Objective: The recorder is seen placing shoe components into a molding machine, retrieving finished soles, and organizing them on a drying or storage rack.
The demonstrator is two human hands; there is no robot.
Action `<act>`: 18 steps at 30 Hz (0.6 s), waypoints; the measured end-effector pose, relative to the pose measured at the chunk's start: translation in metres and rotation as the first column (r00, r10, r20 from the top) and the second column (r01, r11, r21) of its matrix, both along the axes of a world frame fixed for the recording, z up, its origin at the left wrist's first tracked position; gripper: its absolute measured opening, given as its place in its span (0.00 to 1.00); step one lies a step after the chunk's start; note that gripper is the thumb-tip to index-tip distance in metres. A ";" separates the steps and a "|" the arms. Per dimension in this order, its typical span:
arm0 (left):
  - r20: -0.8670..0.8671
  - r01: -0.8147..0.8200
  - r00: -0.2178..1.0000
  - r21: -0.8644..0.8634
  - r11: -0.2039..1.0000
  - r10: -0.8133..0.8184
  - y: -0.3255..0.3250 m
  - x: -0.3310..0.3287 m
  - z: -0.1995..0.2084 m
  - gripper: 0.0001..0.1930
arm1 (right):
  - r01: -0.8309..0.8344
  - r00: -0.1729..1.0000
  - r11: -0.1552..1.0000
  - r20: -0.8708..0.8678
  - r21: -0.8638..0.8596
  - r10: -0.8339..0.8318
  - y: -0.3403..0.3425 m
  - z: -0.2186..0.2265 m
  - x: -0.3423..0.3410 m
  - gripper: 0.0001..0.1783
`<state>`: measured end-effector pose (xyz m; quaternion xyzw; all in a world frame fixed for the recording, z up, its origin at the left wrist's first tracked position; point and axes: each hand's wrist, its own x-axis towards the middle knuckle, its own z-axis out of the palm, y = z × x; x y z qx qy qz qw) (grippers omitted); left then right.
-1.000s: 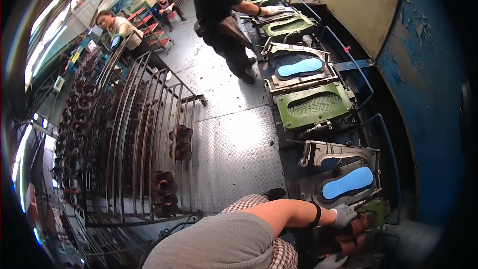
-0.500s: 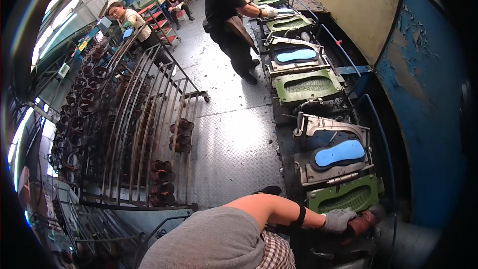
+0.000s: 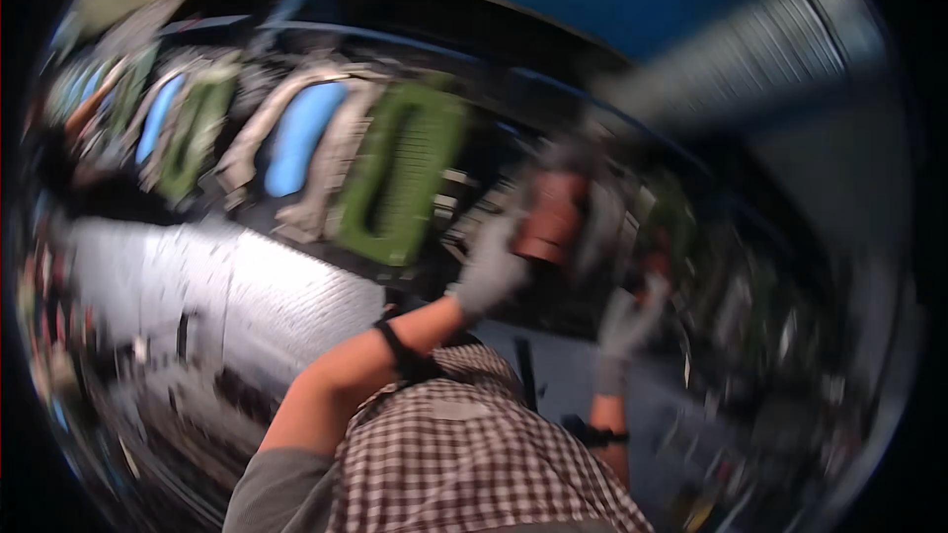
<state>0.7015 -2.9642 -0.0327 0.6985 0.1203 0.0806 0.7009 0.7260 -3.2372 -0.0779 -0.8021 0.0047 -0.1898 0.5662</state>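
Observation:
The picture is smeared by motion. My left hand (image 3: 494,271), in a grey glove, is closed on the side of a reddish-brown boot (image 3: 553,222), whose dark opening faces me. A dark rounded part stands at the boot's far end. My right hand (image 3: 632,321), also gloved, reaches forward to the right of the boot. Something small and reddish (image 3: 654,271) is at its fingertips, too blurred to name, and its grip cannot be made out. Left of the boot lies a green sole mould (image 3: 403,178) with a long hollow. Beside it a blue sole-shaped piece (image 3: 304,138) rests on a metal mould.
More green moulds (image 3: 197,133) and blue pieces run away to the left along the line. A blue rail (image 3: 395,32) passes behind them. A ribbed silver duct (image 3: 750,49) slants in at the upper right. Metal floor plates (image 3: 276,281) lie at left; another person's arm (image 3: 94,104) reaches in at far left.
My view has swung to the right, so the mould line now runs across the picture. My right hand has come into view. The left hand still holds the boot.

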 end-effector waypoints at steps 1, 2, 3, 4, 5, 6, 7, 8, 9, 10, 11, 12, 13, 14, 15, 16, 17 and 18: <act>-0.018 -0.009 1.000 -0.287 0.958 0.004 -0.021 0.005 0.008 0.25 | -0.074 0.989 0.967 -0.108 0.244 0.103 0.011 0.000 -0.010 0.29; 0.039 -0.028 0.999 0.172 0.985 0.022 -0.023 0.003 -0.020 0.25 | -0.268 0.960 0.958 -0.055 0.106 0.275 0.042 0.040 -0.025 0.29; -0.036 0.055 0.998 -0.137 0.989 -0.060 -0.048 0.009 -0.021 0.30 | -0.171 0.976 0.979 -0.119 0.112 0.184 0.041 0.032 -0.027 0.26; -0.041 0.142 0.987 -0.268 0.953 -0.158 -0.062 0.013 -0.023 0.30 | -0.106 0.976 0.986 -0.176 0.130 0.128 0.034 0.022 -0.023 0.23; 0.025 0.226 0.973 -0.310 0.923 -0.230 -0.081 0.018 -0.029 0.31 | -0.068 0.980 0.991 -0.176 0.116 0.088 0.015 0.020 -0.024 0.23; 0.092 0.300 0.954 -0.347 0.889 -0.286 -0.099 0.023 -0.036 0.32 | 0.049 0.939 0.974 -0.342 0.221 0.031 -0.002 0.019 -0.027 0.22; 0.067 0.305 0.951 -0.087 0.948 -0.300 -0.098 0.014 -0.050 0.34 | 0.174 0.857 0.930 -0.515 0.324 0.019 -0.002 0.016 -0.036 0.22; 0.068 0.312 0.949 -0.087 0.946 -0.306 -0.107 0.016 -0.056 0.34 | 0.232 0.879 0.898 -0.477 0.375 -0.028 -0.013 0.014 -0.031 0.13; 0.004 0.213 0.977 -0.034 0.976 -0.213 -0.114 0.020 -0.062 0.33 | 0.247 0.874 0.881 -0.486 0.404 -0.023 -0.028 0.014 -0.027 0.11; -0.059 0.114 0.992 0.026 0.993 -0.112 -0.120 0.023 -0.070 0.32 | 0.264 0.866 0.863 -0.499 0.431 -0.015 -0.036 0.022 -0.023 0.09; -0.202 0.051 0.979 0.078 0.996 -0.035 -0.117 0.038 -0.090 0.31 | 0.337 0.766 0.830 -0.642 0.444 0.032 -0.022 0.058 -0.012 0.09; -0.194 -0.008 0.981 -0.141 0.990 -0.020 -0.118 0.062 -0.112 0.30 | 0.324 0.772 0.832 -0.635 0.451 0.043 -0.023 0.063 -0.006 0.09; 0.001 0.172 0.984 0.299 0.938 -0.181 -0.104 0.085 -0.132 0.29 | 0.196 0.837 0.874 -0.541 0.444 0.087 -0.021 0.064 0.000 0.12; 0.091 0.229 0.911 0.700 0.676 -0.403 -0.093 0.101 -0.146 0.28 | 0.074 0.885 0.903 -0.445 0.422 0.136 -0.020 0.063 0.005 0.14; -0.067 0.312 0.950 0.214 0.926 -0.305 -0.109 0.114 -0.136 0.27 | 0.096 0.918 0.919 -0.391 0.383 0.067 -0.023 0.062 0.009 0.21; -0.259 0.196 0.923 -0.322 0.926 -0.286 -0.125 0.123 -0.124 0.26 | 0.103 0.916 0.918 -0.395 0.382 0.062 -0.028 0.063 0.017 0.21; -0.311 0.039 0.919 -0.541 0.840 -0.244 -0.126 0.126 -0.130 0.25 | 0.051 0.933 0.934 -0.350 0.353 0.081 -0.026 0.067 0.028 0.23; -0.313 0.024 0.923 -0.535 0.845 -0.225 -0.121 0.123 -0.136 0.25 | -0.004 0.947 0.947 -0.303 0.323 0.108 -0.022 0.072 0.040 0.25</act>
